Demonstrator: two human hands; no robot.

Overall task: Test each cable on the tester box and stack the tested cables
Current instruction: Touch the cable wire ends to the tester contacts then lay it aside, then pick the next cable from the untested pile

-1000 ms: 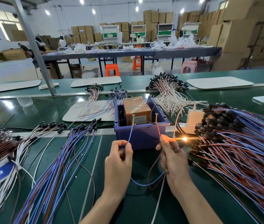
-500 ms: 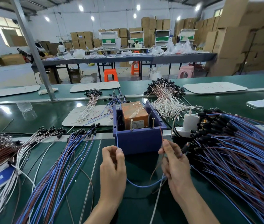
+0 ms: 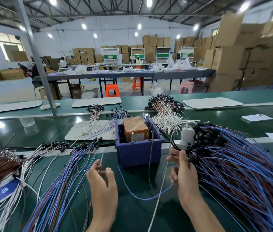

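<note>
The tester box (image 3: 139,154) is a purple bin holding an orange block, with two upright metal pins on its front rim. My right hand (image 3: 185,178) is to the right of it, in front of the box, and grips a blue-and-brown cable (image 3: 140,197) in its lower fingers, with the index finger and thumb extended. The cable's blue wire sags across the belt and its free end lies in front of the box. My left hand (image 3: 103,185) hovers left of that end with loosely curled fingers, holding nothing. A fan of blue and brown cables (image 3: 62,178) lies to its left.
A big heap of blue and brown cables (image 3: 242,174) with black plugs fills the right side. A white adapter (image 3: 186,136) and its white cord sit beside the box. Brown and white bundles (image 3: 2,163) lie far left, a phone (image 3: 256,118) far right, white-wire bundles behind.
Both wire ends have come off the tester pins and the small light has gone out. My left hand let go of the blue wire and shifted left. The view tilted up.
</note>
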